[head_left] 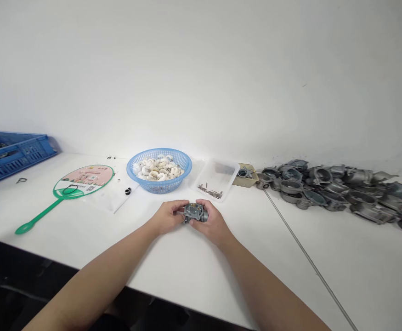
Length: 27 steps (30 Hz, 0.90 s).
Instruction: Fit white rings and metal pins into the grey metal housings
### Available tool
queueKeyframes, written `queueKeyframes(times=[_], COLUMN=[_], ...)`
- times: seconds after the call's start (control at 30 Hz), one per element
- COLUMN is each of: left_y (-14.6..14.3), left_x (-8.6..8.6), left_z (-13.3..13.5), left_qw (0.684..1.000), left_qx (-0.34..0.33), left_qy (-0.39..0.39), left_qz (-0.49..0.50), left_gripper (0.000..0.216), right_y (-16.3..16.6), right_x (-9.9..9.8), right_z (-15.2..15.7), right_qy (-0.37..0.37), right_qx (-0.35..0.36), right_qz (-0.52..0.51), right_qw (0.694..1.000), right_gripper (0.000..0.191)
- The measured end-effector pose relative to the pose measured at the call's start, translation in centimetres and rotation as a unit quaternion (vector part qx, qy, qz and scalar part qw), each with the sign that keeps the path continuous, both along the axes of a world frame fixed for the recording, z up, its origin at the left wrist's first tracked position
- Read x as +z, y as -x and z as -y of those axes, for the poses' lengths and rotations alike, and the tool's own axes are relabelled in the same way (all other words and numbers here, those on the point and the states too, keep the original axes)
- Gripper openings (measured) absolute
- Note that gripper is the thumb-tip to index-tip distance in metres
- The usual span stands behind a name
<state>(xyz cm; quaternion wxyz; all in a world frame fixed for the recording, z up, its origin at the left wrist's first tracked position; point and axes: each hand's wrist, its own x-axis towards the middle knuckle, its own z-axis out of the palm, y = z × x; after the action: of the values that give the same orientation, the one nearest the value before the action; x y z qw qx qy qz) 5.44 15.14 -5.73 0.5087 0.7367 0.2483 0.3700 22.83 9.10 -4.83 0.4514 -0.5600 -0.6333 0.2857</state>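
A small grey metal carburetor body [194, 213] sits between both of my hands, low over the white table [201, 271]. My left hand [168, 216] grips its left side with curled fingers. My right hand [212, 223] wraps its right side, thumb on top. Straight behind it stands a round blue basket [159, 171] full of white ring-shaped parts. A clear plastic tray [216, 179] with several small metal pins lies to the basket's right.
A heap of grey cast metal housings [342, 191] runs along the back right. A thin metal rod [307, 257] crosses the table diagonally. A green hand fan [68, 188] lies left, near a clear bag with black rings [128, 191]. A blue crate [11, 154] sits far left.
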Motion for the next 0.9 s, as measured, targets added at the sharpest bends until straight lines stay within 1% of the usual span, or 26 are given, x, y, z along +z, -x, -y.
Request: queueKeyframes(times=[0.07, 0.13, 0.23, 0.3, 0.37, 0.4, 0.47, 0.5, 0.53, 0.57, 0.6, 0.7, 0.8, 0.9], left_y=[0.0, 0.1, 0.4, 1.2, 2.2, 2.9, 4.0, 4.4, 4.7, 4.9, 5.0, 4.7, 4.5, 4.4], left_x=[0.1, 0.2, 0.6, 1.1, 2.1, 2.8, 4.4, 5.3, 6.3, 7.2, 8.1, 9.9, 10.4, 10.1], left_z=[0.2, 0.3, 0.5, 0.5, 0.2, -0.1, -1.5, -2.5, -3.6, -5.0, -6.4, -10.4, -13.5, -15.5], left_qw=[1.000, 1.000, 0.994, 0.983, 0.964, 0.951, 0.930, 0.927, 0.925, 0.923, 0.914, 0.894, 0.860, 0.815], left_qx=[-0.012, 0.008, 0.105, 0.175, 0.238, 0.270, 0.325, 0.345, 0.360, 0.365, 0.358, 0.333, 0.312, 0.287], left_qy=[-0.002, 0.001, -0.012, -0.042, -0.072, -0.083, -0.095, -0.101, -0.108, -0.118, -0.133, -0.144, -0.152, -0.142], left_qz=[0.003, 0.004, -0.002, 0.026, 0.091, 0.123, 0.143, 0.111, 0.056, -0.029, -0.138, -0.263, -0.373, -0.484], left_gripper=[0.049, 0.049, 0.044, 0.033, 0.021, 0.018, 0.021, 0.025, 0.029, 0.033, 0.036, 0.031, 0.026, 0.025], right_y=[-0.1, -0.1, 0.0, 0.0, 0.0, 0.0, -0.1, -0.2, -0.2, -0.3, -0.3, -0.3, -0.3, -0.4], right_x=[0.2, 0.4, 0.9, 1.0, 1.0, 1.0, 0.9, 0.8, 0.7, 0.7, 0.6, 0.5, 0.6, 0.7], right_z=[0.1, 0.3, 0.4, 0.4, 0.3, 0.3, 0.2, 0.2, 0.1, 0.1, 0.1, 0.1, 0.2, 0.3], right_qy=[0.005, 0.012, 0.021, 0.027, 0.033, 0.035, 0.035, 0.033, 0.030, 0.028, 0.026, 0.025, 0.026, 0.031], right_qx=[0.010, 0.018, 0.014, 0.003, -0.008, -0.011, -0.011, -0.008, -0.006, -0.005, -0.006, -0.015, -0.015, -0.009], right_qz=[0.006, 0.007, 0.003, 0.004, 0.005, 0.007, 0.014, 0.016, 0.016, 0.014, 0.011, 0.005, 0.003, -0.001], right_qw=[1.000, 1.000, 1.000, 1.000, 0.999, 0.999, 0.999, 0.999, 0.999, 1.000, 1.000, 1.000, 1.000, 0.999], right_gripper=[0.057, 0.057, 0.058, 0.059, 0.059, 0.059, 0.059, 0.058, 0.058, 0.058, 0.058, 0.058, 0.058, 0.058])
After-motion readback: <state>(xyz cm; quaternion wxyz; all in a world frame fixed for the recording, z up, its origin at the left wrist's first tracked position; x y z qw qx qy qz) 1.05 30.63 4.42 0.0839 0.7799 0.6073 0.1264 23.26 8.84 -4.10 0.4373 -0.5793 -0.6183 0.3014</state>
